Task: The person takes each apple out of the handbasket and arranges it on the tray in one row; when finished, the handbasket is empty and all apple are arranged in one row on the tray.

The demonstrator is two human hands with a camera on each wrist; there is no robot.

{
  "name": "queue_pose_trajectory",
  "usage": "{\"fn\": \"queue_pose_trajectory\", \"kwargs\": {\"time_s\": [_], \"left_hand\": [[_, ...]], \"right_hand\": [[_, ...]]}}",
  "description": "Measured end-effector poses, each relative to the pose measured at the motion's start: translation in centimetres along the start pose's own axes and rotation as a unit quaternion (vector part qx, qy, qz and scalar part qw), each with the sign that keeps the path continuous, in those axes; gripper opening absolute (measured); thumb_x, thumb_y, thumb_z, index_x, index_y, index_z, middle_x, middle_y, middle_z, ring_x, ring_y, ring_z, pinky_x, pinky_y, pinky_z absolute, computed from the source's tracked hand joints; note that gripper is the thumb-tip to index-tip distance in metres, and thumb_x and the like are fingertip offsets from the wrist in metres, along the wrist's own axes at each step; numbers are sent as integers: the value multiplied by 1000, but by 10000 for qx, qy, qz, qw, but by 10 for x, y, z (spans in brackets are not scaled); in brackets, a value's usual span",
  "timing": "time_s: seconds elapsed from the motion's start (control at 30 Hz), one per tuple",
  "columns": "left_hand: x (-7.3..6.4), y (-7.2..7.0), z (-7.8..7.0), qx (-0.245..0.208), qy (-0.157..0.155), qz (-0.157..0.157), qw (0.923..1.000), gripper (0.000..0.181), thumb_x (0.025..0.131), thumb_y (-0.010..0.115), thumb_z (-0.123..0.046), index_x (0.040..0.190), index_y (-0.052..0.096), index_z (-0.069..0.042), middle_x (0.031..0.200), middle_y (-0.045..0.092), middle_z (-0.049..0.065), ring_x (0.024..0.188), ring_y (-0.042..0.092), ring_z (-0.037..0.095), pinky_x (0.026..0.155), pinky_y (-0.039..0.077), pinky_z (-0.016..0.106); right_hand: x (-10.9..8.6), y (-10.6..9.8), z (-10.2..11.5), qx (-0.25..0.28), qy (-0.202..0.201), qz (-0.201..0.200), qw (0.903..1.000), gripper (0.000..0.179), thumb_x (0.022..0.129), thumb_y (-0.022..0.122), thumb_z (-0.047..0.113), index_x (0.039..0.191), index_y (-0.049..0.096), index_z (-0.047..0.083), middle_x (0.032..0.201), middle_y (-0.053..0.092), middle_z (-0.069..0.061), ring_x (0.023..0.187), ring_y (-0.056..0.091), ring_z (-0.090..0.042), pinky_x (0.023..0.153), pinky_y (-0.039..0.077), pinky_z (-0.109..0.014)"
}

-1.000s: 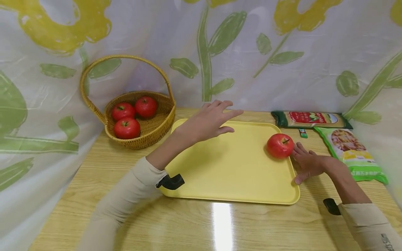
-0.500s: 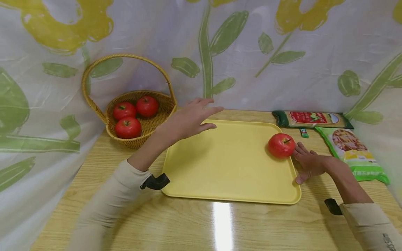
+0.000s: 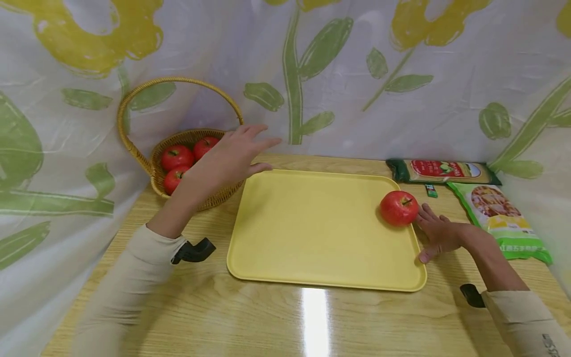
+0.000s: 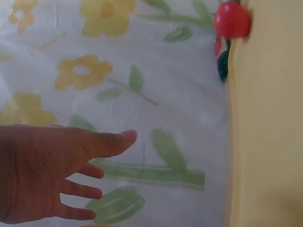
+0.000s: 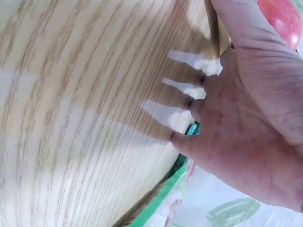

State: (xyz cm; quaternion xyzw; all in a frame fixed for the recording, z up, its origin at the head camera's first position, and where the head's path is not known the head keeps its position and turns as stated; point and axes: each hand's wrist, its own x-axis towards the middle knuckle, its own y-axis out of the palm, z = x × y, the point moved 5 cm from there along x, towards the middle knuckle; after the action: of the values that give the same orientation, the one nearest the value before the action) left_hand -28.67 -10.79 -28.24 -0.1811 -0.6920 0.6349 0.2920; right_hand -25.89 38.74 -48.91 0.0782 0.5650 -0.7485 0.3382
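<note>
My left hand (image 3: 229, 161) is in the air over the right side of the wicker basket (image 3: 223, 196), fingers spread and holding nothing. Red apples (image 3: 177, 157) lie in the basket, partly hidden behind that hand and forearm. In the left wrist view the thumb and fingers (image 4: 83, 190) stand apart with nothing between them. My right hand (image 3: 441, 233) rests at the right edge of the yellow tray (image 3: 321, 228), its fingers extended and the thumb by the rim. A single red apple (image 3: 399, 208) sits on the tray's right side, close to the right fingertips.
A long green-ended packet (image 3: 446, 171) lies along the back right. In front of it are a tiny green sachet (image 3: 430, 190) and a green-and-white food bag (image 3: 501, 218). A flower-patterned curtain (image 3: 330, 74) hangs behind the wooden table (image 3: 250, 317).
My left hand has swept left from above the tray to the basket, now covering part of its apples. The right hand and the apple on the tray have stayed in place.
</note>
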Motion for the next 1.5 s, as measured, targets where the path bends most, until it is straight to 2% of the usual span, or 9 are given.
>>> {"fn": "queue_pose_trajectory", "kwargs": {"time_s": [0.2, 0.33, 0.4, 0.57, 0.87, 1.13, 1.3, 1.4, 1.5], "left_hand": [[-19, -3, 20, 38, -349, 305, 9989, 61, 102, 68, -37, 157, 49, -21, 164, 40, 22, 151, 39, 46, 117, 39, 67], [-31, -1, 34, 54, -512, 378, 9980, 61, 102, 68, -38, 156, 50, -19, 159, 44, 18, 145, 45, 45, 114, 43, 65], [-35, -1, 39, 78, -567, 412, 9975, 61, 101, 69, -37, 156, 51, -17, 158, 44, 18, 142, 46, 47, 113, 43, 66], [-47, -2, 57, 121, -849, 613, 9944, 62, 100, 70, -36, 155, 51, -14, 163, 38, 24, 146, 40, 55, 115, 39, 70], [-68, 2, 93, 80, -1159, 881, 9893, 62, 101, 70, -36, 155, 50, -12, 159, 39, 33, 143, 39, 58, 115, 36, 73], [-77, 5, 121, -76, -964, 928, 9910, 58, 98, 74, -30, 147, 57, -4, 140, 55, 32, 130, 54, 51, 111, 45, 63], [-87, 8, 137, -203, -979, 1051, 9894, 55, 97, 75, -27, 142, 61, 1, 137, 61, 30, 130, 55, 49, 110, 45, 62], [-90, 10, 145, -326, -941, 1155, 9883, 53, 96, 76, -26, 139, 62, 3, 135, 63, 30, 129, 56, 49, 109, 45, 62], [-91, 14, 152, -470, -932, 1431, 9842, 53, 97, 75, -25, 140, 62, 2, 138, 63, 28, 130, 56, 48, 110, 45, 62]], "right_hand": [[0, 0, -3, 133, -58, 53, 9999, 148, 70, 86, 68, 167, -4, 3, 171, -20, -29, 156, -29, -51, 116, -2, -84], [1, -1, -3, 69, -46, 10, 10000, 147, 70, 87, 66, 166, -3, -1, 171, -18, -32, 156, -27, -53, 115, -2, -85], [2, -1, -5, -76, 98, 14, 9999, 148, 69, 88, 66, 166, -2, -1, 172, -16, -31, 157, -23, -53, 116, -1, -84], [5, 2, -12, -76, 60, 35, 9999, 149, 68, 87, 68, 167, -5, 4, 172, -17, -29, 157, -23, -53, 115, -5, -85], [8, 4, -22, -79, -10, -6, 10000, 149, 69, 88, 66, 167, -6, 5, 172, -17, -29, 157, -23, -53, 115, -4, -85], [6, 5, -14, 23, -62, -27, 10000, 149, 68, 88, 66, 168, -5, 8, 173, -18, -26, 157, -26, -49, 115, -4, -85], [-3, 1, 2, 269, -292, -92, 9992, 146, 71, 87, 64, 167, -5, 5, 171, -19, -31, 155, -31, -50, 113, -4, -86], [-6, -1, 5, 344, -329, -59, 9988, 146, 73, 86, 64, 166, -9, 4, 169, -21, -34, 153, -34, -50, 112, -6, -86], [-8, 0, 5, 306, -312, -52, 9990, 146, 74, 85, 65, 166, -10, 5, 169, -21, -33, 153, -34, -50, 112, -6, -86]]}}
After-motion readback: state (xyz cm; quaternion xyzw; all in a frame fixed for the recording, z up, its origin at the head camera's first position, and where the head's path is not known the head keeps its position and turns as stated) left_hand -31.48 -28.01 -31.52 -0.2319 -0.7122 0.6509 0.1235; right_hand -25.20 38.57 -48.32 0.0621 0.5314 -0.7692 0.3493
